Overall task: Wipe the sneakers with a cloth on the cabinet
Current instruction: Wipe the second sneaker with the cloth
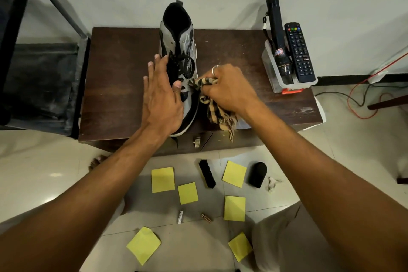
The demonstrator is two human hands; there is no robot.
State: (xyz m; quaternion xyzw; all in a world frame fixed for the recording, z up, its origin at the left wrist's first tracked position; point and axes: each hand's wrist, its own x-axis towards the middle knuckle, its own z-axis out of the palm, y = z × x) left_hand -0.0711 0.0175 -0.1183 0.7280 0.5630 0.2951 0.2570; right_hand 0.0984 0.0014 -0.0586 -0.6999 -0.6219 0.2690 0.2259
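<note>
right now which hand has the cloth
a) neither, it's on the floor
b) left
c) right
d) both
c: the right hand grips the cloth against the sneaker, while the left hand rests flat on the sneaker.

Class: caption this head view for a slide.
Left hand rests on the sneaker on the cabinet while right hand presses a checked cloth against it.

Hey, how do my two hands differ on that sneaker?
The left hand lies open with straight fingers on the sneaker; the right hand has its fingers curled round the checked cloth. The left hand holds nothing; the right hand presses the cloth to the sneaker's side. A ring shows on the right hand, none on the left. Both are at the sneaker on the cabinet.
</note>
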